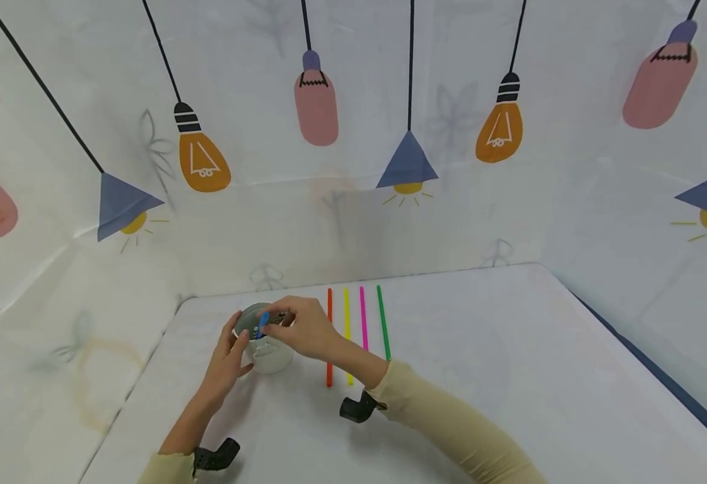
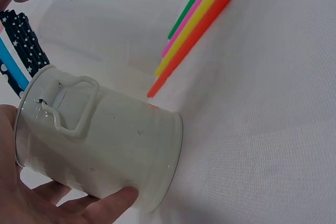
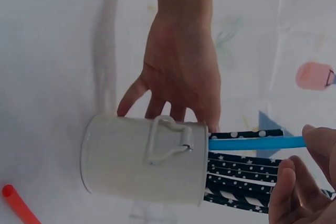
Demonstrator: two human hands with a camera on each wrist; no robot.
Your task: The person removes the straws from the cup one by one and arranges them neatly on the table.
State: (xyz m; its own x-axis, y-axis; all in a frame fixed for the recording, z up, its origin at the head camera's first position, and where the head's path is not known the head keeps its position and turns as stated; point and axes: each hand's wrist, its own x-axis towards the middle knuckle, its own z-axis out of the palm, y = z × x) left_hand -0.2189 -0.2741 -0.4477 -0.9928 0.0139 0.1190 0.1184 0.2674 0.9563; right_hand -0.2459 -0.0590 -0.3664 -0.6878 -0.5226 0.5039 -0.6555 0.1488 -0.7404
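A white metal bucket [image 1: 273, 357] with a wire handle on its side stands at the left of the table. My left hand [image 1: 225, 366] holds it from the left, fingers spread around the wall and near the rim. Inside are several black straws [image 3: 244, 169] with white dots and stars; their lower ends are hidden. Among them rises a blue straw [image 3: 257, 143], its lower part inside the bucket. The fingers of my right hand [image 1: 306, 328] pinch this blue straw near its upper end, above the rim.
To the right of the bucket, a red straw [image 1: 329, 316], a yellow straw [image 1: 347, 312], a pink straw [image 1: 362, 312] and a green straw [image 1: 383, 316] lie side by side on the white table [image 1: 480, 349]. A lamp-patterned sheet [image 1: 353, 228] rises behind.
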